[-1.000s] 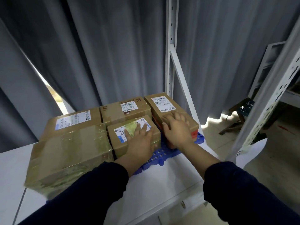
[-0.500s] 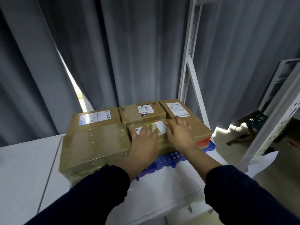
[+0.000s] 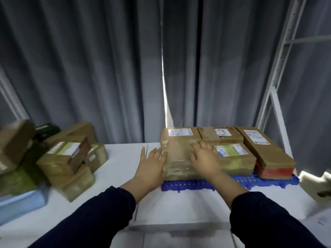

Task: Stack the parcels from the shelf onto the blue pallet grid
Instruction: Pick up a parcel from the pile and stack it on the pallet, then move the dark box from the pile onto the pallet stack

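Both hands have slid leftward, the left hand (image 3: 152, 168) flat against the side of the tape-wrapped brown cardboard parcel (image 3: 179, 159) on the blue plastic pallet grid (image 3: 188, 185), the right hand (image 3: 204, 161) spread on top, neither gripping, while unstacked brown parcels (image 3: 64, 158) lie further left, nearer the left hand.

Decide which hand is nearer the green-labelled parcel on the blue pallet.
Right. The right hand is just left of the green-labelled parcel; the left hand is farther left, beside the taped parcel.

Parcel storeroom: labelled cardboard parcels (image 3: 211, 149) on blue pallet grid (image 3: 232, 183), white metal shelving upright (image 3: 279, 68), grey curtains (image 3: 89, 68) behind.
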